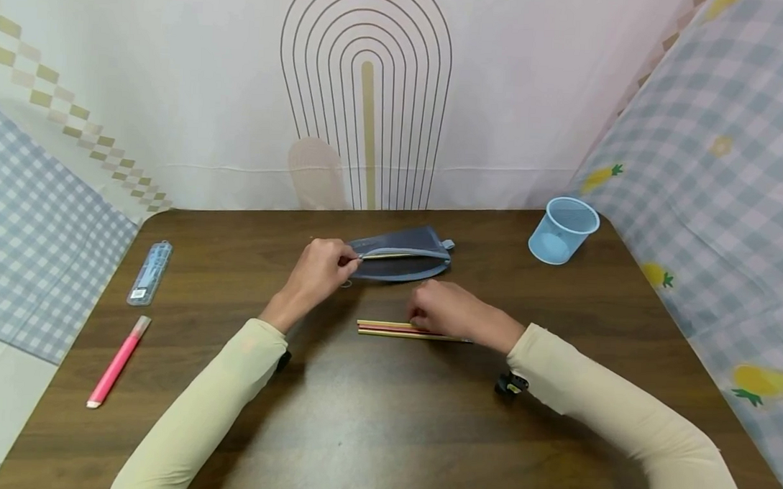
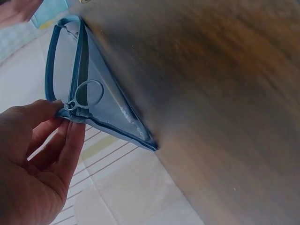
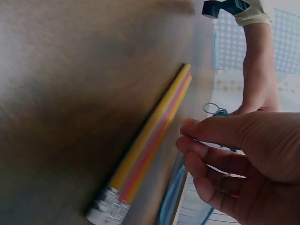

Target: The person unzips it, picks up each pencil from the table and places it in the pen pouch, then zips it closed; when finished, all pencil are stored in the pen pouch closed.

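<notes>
My left hand (image 1: 319,271) pinches one end of a blue see-through zip pouch (image 1: 404,240), beside its zip pull with a ring, as the left wrist view shows. The pouch's mouth gapes, and a thin yellow pencil-like stick (image 1: 387,256) shows inside. Just in front of the pouch, a small bunch of yellow and red pencils (image 3: 154,133) lies side by side on the table. My right hand (image 1: 450,311) hovers over their right part. Its fingers are loosely bent, apart from the pencils, with nothing between thumb and fingertips in the right wrist view.
A light blue mesh cup (image 1: 553,243) stands at the table's back right. On the left lie a clear blue slim case (image 1: 149,273) and a pink marker-like pen (image 1: 117,368). A printed cloth (image 1: 228,109) hangs along the back edge of the brown table (image 1: 372,424).
</notes>
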Demonstrator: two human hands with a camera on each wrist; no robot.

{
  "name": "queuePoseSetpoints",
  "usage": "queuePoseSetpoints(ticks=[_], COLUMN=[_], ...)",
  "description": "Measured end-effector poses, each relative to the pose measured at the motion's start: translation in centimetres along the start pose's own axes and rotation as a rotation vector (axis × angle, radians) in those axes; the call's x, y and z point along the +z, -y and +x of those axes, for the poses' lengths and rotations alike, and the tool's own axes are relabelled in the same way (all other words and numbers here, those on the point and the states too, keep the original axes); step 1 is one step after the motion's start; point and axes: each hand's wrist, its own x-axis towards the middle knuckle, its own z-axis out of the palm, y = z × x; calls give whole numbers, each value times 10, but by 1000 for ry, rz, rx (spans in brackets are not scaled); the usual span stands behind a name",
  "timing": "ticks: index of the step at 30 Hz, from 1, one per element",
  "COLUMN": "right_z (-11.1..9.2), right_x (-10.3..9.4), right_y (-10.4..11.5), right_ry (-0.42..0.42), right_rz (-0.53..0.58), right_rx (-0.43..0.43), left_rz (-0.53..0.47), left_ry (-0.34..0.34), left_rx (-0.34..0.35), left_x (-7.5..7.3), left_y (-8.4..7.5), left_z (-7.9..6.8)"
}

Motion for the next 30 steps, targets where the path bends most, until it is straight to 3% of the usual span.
queuePoseSetpoints(ticks=[18, 25, 28, 30], right_z=[2, 5, 5, 5], right_x=[13, 14, 9, 1], right_y=[2, -1, -3, -4], right_ry=[-54, -62, -41, -19], right_rz=[-96, -171, -160, -84], right_rx=[17, -36, -50, -62], left_rz=[1, 5, -3, -6], left_ry=[3, 10, 14, 15], left_rx=[-13, -23, -25, -21], left_x=[-4, -2, -1, -1], left_y=[-1, -1, 0, 0], left_z=[0, -1, -2, -2])
